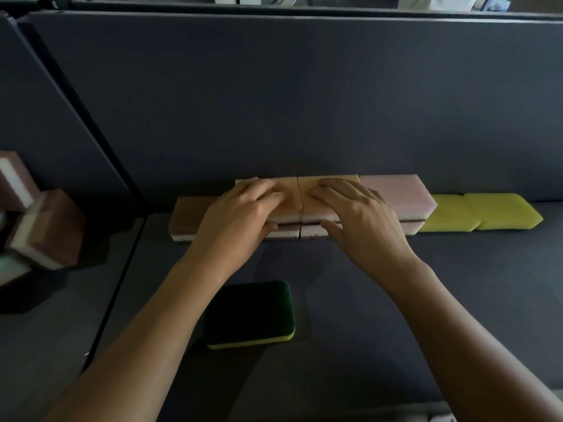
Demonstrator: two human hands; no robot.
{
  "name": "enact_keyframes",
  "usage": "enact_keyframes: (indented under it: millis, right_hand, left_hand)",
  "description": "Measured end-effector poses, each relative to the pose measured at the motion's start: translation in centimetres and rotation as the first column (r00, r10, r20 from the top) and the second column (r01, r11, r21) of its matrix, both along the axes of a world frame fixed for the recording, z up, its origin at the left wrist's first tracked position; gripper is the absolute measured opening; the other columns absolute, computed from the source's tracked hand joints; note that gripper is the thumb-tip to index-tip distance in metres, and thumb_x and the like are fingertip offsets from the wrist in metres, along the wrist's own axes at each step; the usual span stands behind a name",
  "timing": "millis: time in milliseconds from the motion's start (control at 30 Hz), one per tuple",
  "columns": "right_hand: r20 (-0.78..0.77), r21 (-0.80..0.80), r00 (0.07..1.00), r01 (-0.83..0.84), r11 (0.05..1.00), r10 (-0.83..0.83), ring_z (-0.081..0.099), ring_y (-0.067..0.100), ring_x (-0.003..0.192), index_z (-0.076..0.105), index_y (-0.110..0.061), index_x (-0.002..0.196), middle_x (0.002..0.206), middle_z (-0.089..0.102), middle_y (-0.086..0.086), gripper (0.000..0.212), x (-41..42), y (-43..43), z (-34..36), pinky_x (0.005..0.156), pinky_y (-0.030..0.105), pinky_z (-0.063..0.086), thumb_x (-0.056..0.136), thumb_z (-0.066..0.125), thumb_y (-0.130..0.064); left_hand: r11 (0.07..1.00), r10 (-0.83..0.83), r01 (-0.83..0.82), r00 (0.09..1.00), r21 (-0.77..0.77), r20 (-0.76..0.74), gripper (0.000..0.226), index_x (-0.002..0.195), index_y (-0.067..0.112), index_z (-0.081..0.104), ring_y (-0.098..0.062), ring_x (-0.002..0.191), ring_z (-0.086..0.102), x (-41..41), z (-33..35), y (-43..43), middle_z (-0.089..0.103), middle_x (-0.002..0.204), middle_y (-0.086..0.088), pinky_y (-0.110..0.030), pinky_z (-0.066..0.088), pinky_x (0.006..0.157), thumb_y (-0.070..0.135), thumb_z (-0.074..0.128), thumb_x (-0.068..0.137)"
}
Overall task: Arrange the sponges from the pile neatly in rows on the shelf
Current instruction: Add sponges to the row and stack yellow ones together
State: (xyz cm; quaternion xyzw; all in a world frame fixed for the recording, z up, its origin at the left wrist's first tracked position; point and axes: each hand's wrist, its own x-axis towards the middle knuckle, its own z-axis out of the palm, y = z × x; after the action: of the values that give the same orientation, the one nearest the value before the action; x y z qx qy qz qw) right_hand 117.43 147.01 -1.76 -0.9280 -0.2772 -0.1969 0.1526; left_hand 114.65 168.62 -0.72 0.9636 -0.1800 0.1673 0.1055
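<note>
Sponges in hand: two orange-topped sponges, one under the left hand and one under the right hand, set side by side as an upper layer on the row.

Hands: both lie nearly flat, fingers spread loosely over the sponge tops. Each thumb rests against the front faces below. Neither hand appears to lift anything; the posture reads as pressing and squaring.

Step, as judged: seating and aligning the second layer. The seam between the two orange tops runs between the hands and looks close and straight.

Outward: beneath the hands lies the lower layer of the row. A pink sponge touches the right hand's sponge on its far side, with two yellow sponges beyond. A brown-topped sponge lies just outside the left hand. Behind the wrists, nearer the person, a green scouring sponge lies alone on the shelf. The pile sits well off to the left.

Next move, as judged: release, then collect the green sponge or one from the pile, and extend a row without disturbing the alignment.
</note>
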Motion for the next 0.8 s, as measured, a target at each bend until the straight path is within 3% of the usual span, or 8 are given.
enact_keyframes:
  millis: [233, 400, 633, 800]
  right_hand:
    - [-0.045, -0.011, 0.999, -0.001, 1.000, 0.001, 0.055, 0.025, 0.122, 0.062, -0.017, 0.125, 0.130, 0.061, 0.002, 0.057, -0.2, 0.0, 0.4, 0.098, 0.041, 0.044, 0.072, 0.083, -0.011]
    - [-0.083, 0.021, 0.996, -0.018, 1.000, 0.020, 0.039, 0.027, 0.139, 0.053, -0.017, 0.136, 0.143, 0.050, 0.005, 0.059, -2.4, 0.2, 1.6, 0.109, 0.042, 0.036, 0.082, 0.076, -0.021]
    - [-0.084, 0.081, 0.994, -0.069, 0.994, 0.076, 0.049, 0.019, 0.130, 0.060, -0.016, 0.130, 0.136, 0.056, 0.002, 0.044, -7.6, 2.1, 1.9, 0.104, 0.038, 0.044, 0.088, 0.070, -0.023]
    - [-0.123, 0.061, 0.991, -0.045, 0.997, 0.052, 0.054, 0.018, 0.123, 0.060, -0.019, 0.130, 0.135, 0.058, -0.001, 0.044, -10.1, 3.4, 1.0, 0.098, 0.039, 0.049, 0.088, 0.069, -0.027]
  left_hand:
    - [1.000, 0.003, -0.003, 1.000, 0.003, -0.002, 0.056, 0.131, 0.019, 0.057, -0.022, 0.128, 0.048, 0.0, 0.2, 0.4, 0.052, 0.139, 0.003, -0.041, 0.049, 0.095, 0.021, 0.078, 0.080]
    - [1.000, 0.011, -0.011, 0.999, -0.012, 0.042, 0.056, 0.135, 0.019, 0.054, -0.021, 0.125, 0.051, -2.4, 1.9, 1.5, 0.052, 0.138, 0.001, -0.039, 0.045, 0.096, 0.030, 0.072, 0.083]
    - [0.997, -0.046, 0.046, 0.999, -0.064, -0.003, 0.042, 0.123, 0.017, 0.064, -0.016, 0.109, 0.059, -8.3, 1.4, 3.1, 0.058, 0.124, 0.004, -0.027, 0.049, 0.079, 0.039, 0.061, 0.087]
    - [0.991, -0.094, 0.085, 0.991, -0.104, -0.091, 0.053, 0.127, 0.018, 0.061, -0.014, 0.109, 0.060, -10.6, 0.1, 4.2, 0.058, 0.125, 0.007, -0.031, 0.054, 0.082, 0.055, 0.048, 0.090]
